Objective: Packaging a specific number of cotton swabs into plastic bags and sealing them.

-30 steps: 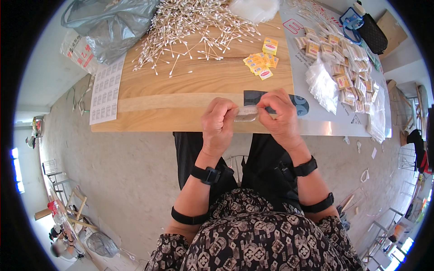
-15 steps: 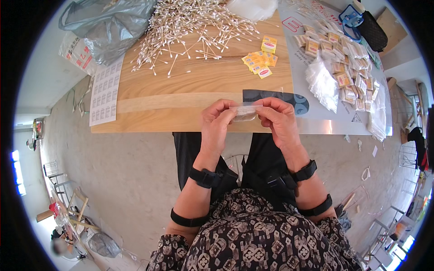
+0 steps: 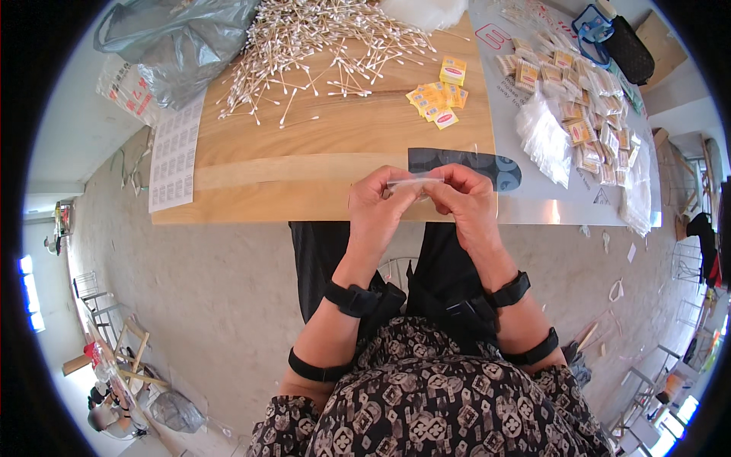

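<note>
A small clear plastic bag point(image 3: 413, 182) stretches between my two hands, just above the near edge of the wooden table. My left hand point(image 3: 376, 204) pinches its left end with thumb and fingers. At the other end, my right hand point(image 3: 470, 199) grips it the same way, and the thumbs nearly meet along its upper edge. My fingers hide most of the bag, so I cannot tell what is inside. Right behind the hands lies a dark printed strip point(image 3: 445, 158). Farther back sit several small yellow cards point(image 3: 432, 97) and a big heap of cotton swabs point(image 3: 327, 46).
On the grey sheet at right are many packed swab bags point(image 3: 580, 131) and a stack of flat clear bags point(image 3: 544, 137). A grey plastic bag point(image 3: 171, 49) slumps at the far left, above a printed label sheet point(image 3: 173, 156). A dark case point(image 3: 630, 52) lies far right.
My hands have drawn closer together, the left one moving right. The bag between them is now mostly covered by the fingers and looks narrower.
</note>
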`<state>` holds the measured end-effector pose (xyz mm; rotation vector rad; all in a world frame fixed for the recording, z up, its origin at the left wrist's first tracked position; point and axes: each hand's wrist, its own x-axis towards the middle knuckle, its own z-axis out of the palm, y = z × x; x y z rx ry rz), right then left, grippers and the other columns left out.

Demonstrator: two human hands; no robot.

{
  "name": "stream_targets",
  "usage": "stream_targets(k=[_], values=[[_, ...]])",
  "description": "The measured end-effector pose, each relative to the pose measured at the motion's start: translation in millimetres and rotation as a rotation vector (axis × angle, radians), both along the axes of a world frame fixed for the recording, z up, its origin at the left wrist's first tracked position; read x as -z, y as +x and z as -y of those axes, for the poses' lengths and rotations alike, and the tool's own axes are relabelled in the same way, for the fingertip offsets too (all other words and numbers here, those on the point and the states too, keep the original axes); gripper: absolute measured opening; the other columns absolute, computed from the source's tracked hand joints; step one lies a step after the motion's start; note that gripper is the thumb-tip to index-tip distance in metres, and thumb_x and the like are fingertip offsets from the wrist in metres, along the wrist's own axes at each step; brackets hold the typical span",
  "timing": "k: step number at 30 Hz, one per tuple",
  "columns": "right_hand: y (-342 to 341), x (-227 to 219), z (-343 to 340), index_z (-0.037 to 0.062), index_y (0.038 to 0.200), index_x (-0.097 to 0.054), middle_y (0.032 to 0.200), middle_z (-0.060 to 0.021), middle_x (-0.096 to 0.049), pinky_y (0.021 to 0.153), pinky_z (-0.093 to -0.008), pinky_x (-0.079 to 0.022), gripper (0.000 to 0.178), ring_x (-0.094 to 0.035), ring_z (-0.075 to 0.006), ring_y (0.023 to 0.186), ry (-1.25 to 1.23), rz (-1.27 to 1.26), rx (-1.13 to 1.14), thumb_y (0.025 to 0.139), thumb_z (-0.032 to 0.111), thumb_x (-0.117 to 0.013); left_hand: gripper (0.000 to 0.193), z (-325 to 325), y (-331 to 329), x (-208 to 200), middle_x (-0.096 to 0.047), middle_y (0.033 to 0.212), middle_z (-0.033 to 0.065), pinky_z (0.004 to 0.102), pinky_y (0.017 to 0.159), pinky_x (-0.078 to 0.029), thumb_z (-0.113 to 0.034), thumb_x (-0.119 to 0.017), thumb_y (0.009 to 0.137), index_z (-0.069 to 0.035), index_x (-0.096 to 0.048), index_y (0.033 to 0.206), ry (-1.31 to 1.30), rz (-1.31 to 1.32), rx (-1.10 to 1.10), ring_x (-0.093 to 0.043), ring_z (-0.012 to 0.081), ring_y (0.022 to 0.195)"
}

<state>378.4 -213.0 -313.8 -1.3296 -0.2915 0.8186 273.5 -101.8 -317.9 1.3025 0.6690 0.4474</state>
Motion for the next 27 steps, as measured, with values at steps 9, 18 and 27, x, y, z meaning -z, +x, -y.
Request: stream_targets(k=[9,18,27], values=[[-2,-9,1,0.0001,0.083,-0.07,0.068,0.0038,-0.06,0.055,-0.0183,-0.039,0.004,-0.051,-0.0022,0.062,-0.019,-0.014,-0.018,0.081,0.004,-0.07,0.007,-2,3,-3,-0.066,0.08,0.0011,0.022,0.071,-0.046,-0.002,-0.063,0.083,0.001,-0.068,0.087,-0.009,-0.009,0.033,-0.058,0.0059,0.075],[-3,6,4,0.0017,0.091,-0.069,0.081,0.0024,-0.063,0.059,-0.0202,-0.046,0.004,-0.054,-0.0034,0.066,0.104,0.24,-0.018,0.088,0.001,-0.067,0.009,-7,-4,-5,-0.067,0.089,0.0016,0.0234,0.073,-0.048,0.0,-0.067,0.085,0.001,-0.068,0.094,0.09,0.047,0.093,-0.06,0.0076,0.083],[3,0,0,0.0006,0.092,-0.063,0.09,-0.0101,-0.061,0.062,-0.0292,-0.05,0.009,-0.062,-0.0229,0.071,0.087,0.983,-0.047,0.085,-0.004,-0.063,0.018,-10,2,-9,-0.063,0.089,0.0102,0.0329,0.07,-0.05,0.008,-0.067,0.075,-0.003,-0.064,0.089,1.029,0.132,0.034,-0.061,0.0255,0.082]])
